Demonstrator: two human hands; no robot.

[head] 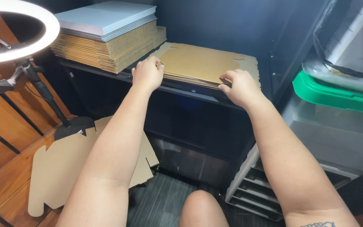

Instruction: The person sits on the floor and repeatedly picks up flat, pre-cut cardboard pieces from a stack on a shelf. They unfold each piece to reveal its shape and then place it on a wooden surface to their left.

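Both hands, left hand (148, 73) and right hand (241, 87), pinch the front edge of a flat brown cardboard sheet stack (209, 63) on a dark shelf (181, 90); uneven pulling could spill sheets.

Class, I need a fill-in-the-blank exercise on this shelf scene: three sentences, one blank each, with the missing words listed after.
1. Both hands, the left hand and the right hand, grip the front edge of a flat ____ sheet.
2. The tall cardboard stack is topped by sheets coloured ____.
3. The clear bin has a lid coloured ____.

Missing words: cardboard; white; green
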